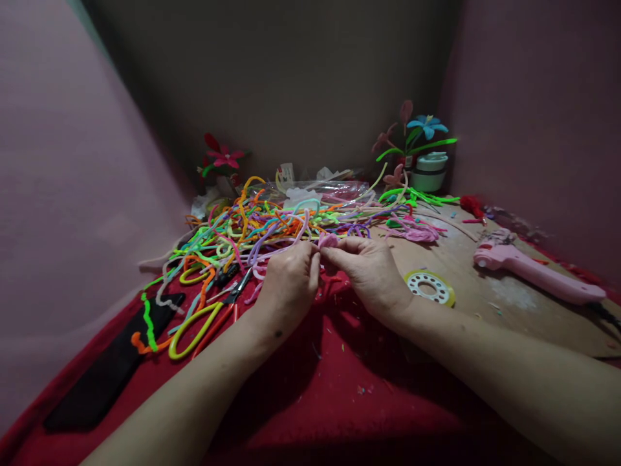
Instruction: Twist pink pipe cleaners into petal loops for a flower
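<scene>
Between my two hands, above the red cloth (310, 382), is a small pink pipe-cleaner piece (328, 241) bent into a rounded shape. My right hand (371, 275) pinches it between thumb and forefinger. Fingers curled, my left hand (294, 275) meets it from the other side, closed on its near end. The fingers hide part of the piece. Behind the hands spreads a tangled heap of pipe cleaners (252, 220) in many colours. Yellow-handled scissors (196, 330) lie left of my left hand, near a red-handled tool.
A tape roll (429, 289) and a pink glue gun (538, 268) lie on the board (460, 323) at right. At left is a black flat object (97, 382). Pipe-cleaner flowers (427, 126) and a lidded pot (429, 171) stand at the back; pink walls flank both sides.
</scene>
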The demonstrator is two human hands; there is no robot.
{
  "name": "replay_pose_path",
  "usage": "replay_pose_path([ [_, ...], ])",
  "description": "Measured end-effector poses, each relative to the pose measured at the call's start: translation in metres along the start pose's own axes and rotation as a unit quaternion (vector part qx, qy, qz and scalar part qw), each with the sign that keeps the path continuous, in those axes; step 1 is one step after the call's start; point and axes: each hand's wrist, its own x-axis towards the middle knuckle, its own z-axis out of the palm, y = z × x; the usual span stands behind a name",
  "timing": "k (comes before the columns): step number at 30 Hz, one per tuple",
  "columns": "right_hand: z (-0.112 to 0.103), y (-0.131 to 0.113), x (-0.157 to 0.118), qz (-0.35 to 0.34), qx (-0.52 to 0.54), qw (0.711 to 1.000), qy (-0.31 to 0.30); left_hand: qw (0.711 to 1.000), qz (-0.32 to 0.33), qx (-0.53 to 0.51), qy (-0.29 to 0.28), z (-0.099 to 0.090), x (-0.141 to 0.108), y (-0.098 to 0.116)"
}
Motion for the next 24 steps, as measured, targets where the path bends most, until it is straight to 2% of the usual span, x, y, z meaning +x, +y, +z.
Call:
replay_pose_path([
  [5,0.001,0.002,0.000,-0.009,-0.004,1.000,-0.010,0.987,-0.102,-0.118,-0.027,-0.004,0.002,0.004],
  [7,0.002,0.003,0.000,-0.010,0.001,1.000,-0.009,0.980,-0.120,-0.155,-0.022,-0.003,0.001,0.004],
  [12,0.003,0.006,0.000,-0.022,0.000,1.000,-0.010,0.975,-0.140,-0.173,-0.016,-0.002,0.001,0.007],
  [17,0.000,0.007,0.002,-0.039,0.007,0.999,-0.009,0.949,-0.198,-0.239,-0.057,-0.003,0.004,0.012],
  [19,0.000,0.007,0.003,-0.040,0.006,0.999,-0.006,0.946,-0.200,-0.246,-0.069,-0.003,0.004,0.012],
  [24,0.000,0.008,0.002,-0.056,-0.034,0.998,0.004,0.980,-0.133,-0.148,-0.030,0.001,0.002,0.007],
])
